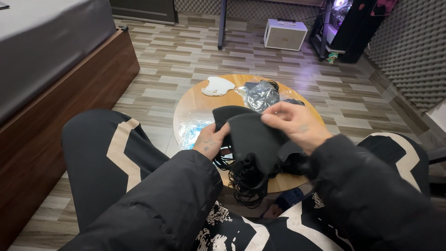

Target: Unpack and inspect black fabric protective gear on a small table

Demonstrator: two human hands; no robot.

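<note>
Head view looks down over two dark padded sleeves and black trousers with pale chevron bands to a small round wooden table (195, 104) on a floor of grey-brown wood-look planks.

Both hands hold a black fabric face mask (253, 137) above the near edge of the table. It is soft matte cloth, folded into a curved, shell-like shape; its long axis runs from far left to near right, with the rounded end pointing far left. The left hand (211, 142) grips its left edge from below, fingers curled and closed on the cloth, thumb on top. The right hand (295, 123) pinches the upper right edge, fingertips (269, 118) pressed together on the fabric.

Under the mask, a tangle of thin black elastic loops (246, 183) hangs over the near rim of the table, belonging to a heap of more black masks there.

On the far side of the table lies a white moulded mask (217, 86), smooth and cupped. Just right of it sits a crinkled clear plastic bag (261, 95) with dark contents. At the left edge lies a flat clear wrapper with blue print (193, 130).

Far off stands a white boxy speaker (285, 34); at the left, a bed with a brown wooden frame (69, 100).
</note>
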